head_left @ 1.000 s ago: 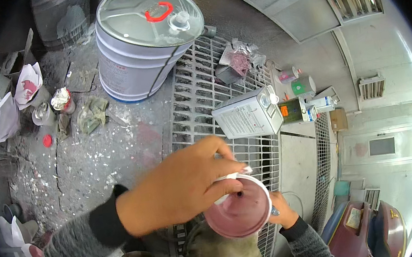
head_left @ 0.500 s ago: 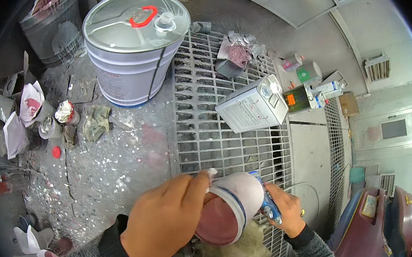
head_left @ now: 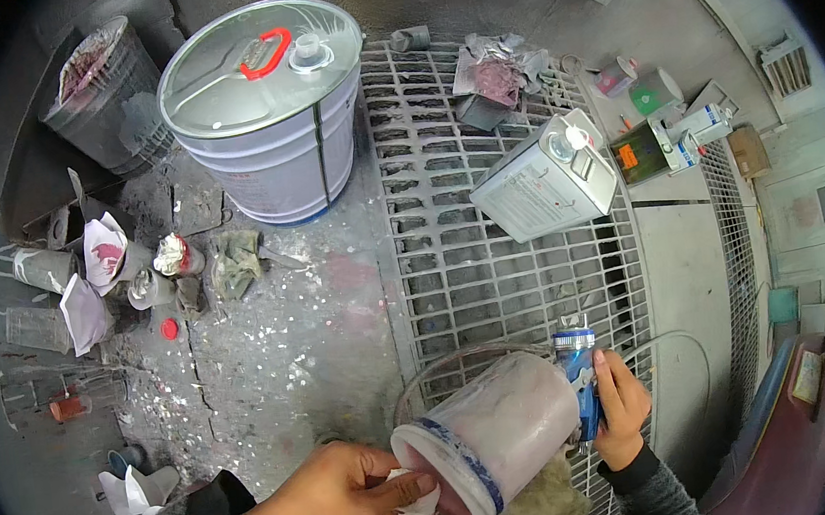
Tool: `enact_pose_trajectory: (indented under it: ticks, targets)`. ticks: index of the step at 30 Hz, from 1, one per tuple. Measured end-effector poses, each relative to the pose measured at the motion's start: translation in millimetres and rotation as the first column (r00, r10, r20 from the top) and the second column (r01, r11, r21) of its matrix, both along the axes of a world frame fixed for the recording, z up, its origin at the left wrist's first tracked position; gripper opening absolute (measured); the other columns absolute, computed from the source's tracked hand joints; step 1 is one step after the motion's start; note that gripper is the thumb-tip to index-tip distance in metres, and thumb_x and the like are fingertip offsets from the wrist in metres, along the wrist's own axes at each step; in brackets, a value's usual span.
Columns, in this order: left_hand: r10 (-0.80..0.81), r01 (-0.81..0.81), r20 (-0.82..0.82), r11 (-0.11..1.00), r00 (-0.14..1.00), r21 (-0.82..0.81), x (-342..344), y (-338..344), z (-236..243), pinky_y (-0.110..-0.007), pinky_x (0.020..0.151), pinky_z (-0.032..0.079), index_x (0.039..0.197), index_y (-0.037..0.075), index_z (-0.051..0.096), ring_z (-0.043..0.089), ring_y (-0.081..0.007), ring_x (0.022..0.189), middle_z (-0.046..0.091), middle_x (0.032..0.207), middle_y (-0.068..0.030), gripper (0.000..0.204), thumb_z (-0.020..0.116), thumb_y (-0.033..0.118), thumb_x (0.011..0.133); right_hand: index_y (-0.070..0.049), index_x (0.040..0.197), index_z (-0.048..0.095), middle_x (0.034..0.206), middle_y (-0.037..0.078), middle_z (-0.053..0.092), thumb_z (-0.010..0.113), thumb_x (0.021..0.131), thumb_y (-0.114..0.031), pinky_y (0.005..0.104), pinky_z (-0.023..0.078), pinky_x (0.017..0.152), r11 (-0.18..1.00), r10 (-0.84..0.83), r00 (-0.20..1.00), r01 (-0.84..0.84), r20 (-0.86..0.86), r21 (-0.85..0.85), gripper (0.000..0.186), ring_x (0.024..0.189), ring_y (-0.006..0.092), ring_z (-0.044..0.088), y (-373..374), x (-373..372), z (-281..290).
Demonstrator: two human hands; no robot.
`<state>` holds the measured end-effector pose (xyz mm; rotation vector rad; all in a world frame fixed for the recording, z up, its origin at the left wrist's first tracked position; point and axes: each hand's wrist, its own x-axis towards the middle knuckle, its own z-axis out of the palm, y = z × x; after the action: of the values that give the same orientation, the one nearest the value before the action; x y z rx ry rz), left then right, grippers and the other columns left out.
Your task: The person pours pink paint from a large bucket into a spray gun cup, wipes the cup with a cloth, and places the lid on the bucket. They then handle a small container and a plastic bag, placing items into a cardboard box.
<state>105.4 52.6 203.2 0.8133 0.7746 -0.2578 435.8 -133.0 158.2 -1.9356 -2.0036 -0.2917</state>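
Rectangular metal can [head_left: 545, 178] taken as landmark; it is borne by the floor grating [head_left: 517, 296]. The pink-stained cup [head_left: 506, 429] is held up on the wearer's side of the can, a little to its left, above the grating's near part. Its long axis is slanted: the open mouth is turned down-left, away from the can, while the base is pointed up-right, set against the blue spray gun [head_left: 581, 376]. The gun is gripped by the right hand [head_left: 618, 412], fingers wrapped around its far side and partly hidden; this hand is placed nearer the base. The mouth is attended by the left hand [head_left: 332, 497], farther left of the can, with a crumpled white tissue [head_left: 418, 498] pinched between thumb and fingers. From that hand, the cup is found immediately to the right, mouth first. Tissue and rim are seen overlapping; contact seems made, but how far inside cannot be told.
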Motion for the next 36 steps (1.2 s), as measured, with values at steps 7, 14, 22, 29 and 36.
enact_pose_trajectory:
  ticks: [7, 14, 22, 29, 36]
  targets:
    - [-0.105, 0.171, -0.136, 0.665, 0.985, 0.727, 12, 27, 32, -0.042, 0.052, 0.048, 0.096, 0.003, 0.050, 0.064, -0.0306, 0.054, 0.063, 0.066, -0.0147, 0.034, 0.081, 0.016, 0.091, 0.003, 0.136, 0.063, 0.118, 0.020, 0.069, 0.071, 0.072, 0.002, 0.0343, 0.054, 0.062, 0.998, 0.043, 0.998, -0.046, -0.052, -0.048, 0.065, 0.074, 0.0283, 0.069, 3, 4, 1]
    - [-0.316, 0.159, -0.165, -0.046, 0.934, 0.986, 48, 45, 60, -0.039, 0.058, 0.054, 0.096, 0.004, 0.055, 0.068, -0.0311, 0.069, 0.069, 0.080, -0.0115, 0.033, 0.082, 0.000, 0.077, 0.000, 0.140, 0.062, 0.123, 0.018, 0.068, 0.077, 0.066, 0.005, 0.0358, 0.058, 0.068, 0.988, 0.033, 0.980, -0.063, -0.198, -0.144, 0.076, 0.080, 0.0316, 0.072, 1, 10, 0]
    - [-0.462, -0.224, 0.012, -0.407, 0.887, 0.885, 65, 49, 61, -0.025, 0.062, 0.055, 0.101, 0.010, 0.068, 0.060, -0.0154, 0.076, 0.060, 0.088, -0.0009, 0.032, 0.071, 0.016, 0.070, -0.004, 0.142, 0.062, 0.120, 0.017, 0.070, 0.076, 0.069, 0.003, 0.0366, 0.059, 0.069, 0.987, 0.008, 0.971, -0.047, -0.241, -0.156, 0.074, 0.085, 0.0316, 0.074, 0, 10, -9]
    - [-0.012, -0.066, 0.075, 0.355, 0.997, 0.933, 36, 31, 41, -0.032, 0.067, 0.053, 0.114, 0.004, 0.055, 0.064, -0.0149, 0.076, 0.068, 0.091, -0.0069, 0.045, 0.080, -0.005, 0.077, -0.004, 0.138, 0.065, 0.116, 0.016, 0.072, 0.074, 0.073, 0.002, 0.0347, 0.058, 0.068, 0.998, -0.032, 0.978, 0.022, -0.207, -0.050, 0.066, 0.085, 0.0308, 0.074, 4, 5, -22]
    - [0.391, -0.381, -0.057, 0.915, 0.919, 0.134, 30, -10, 13, -0.027, 0.064, 0.056, 0.122, 0.004, 0.031, 0.068, -0.0128, 0.077, 0.072, 0.086, -0.0118, 0.054, 0.078, 0.009, 0.096, -0.007, 0.140, 0.065, 0.116, 0.017, 0.071, 0.073, 0.078, 0.002, 0.0363, 0.058, 0.068, 0.990, -0.096, 0.983, 0.110, -0.156, 0.084, 0.064, 0.086, 0.0317, 0.073, 12, -5, -54]
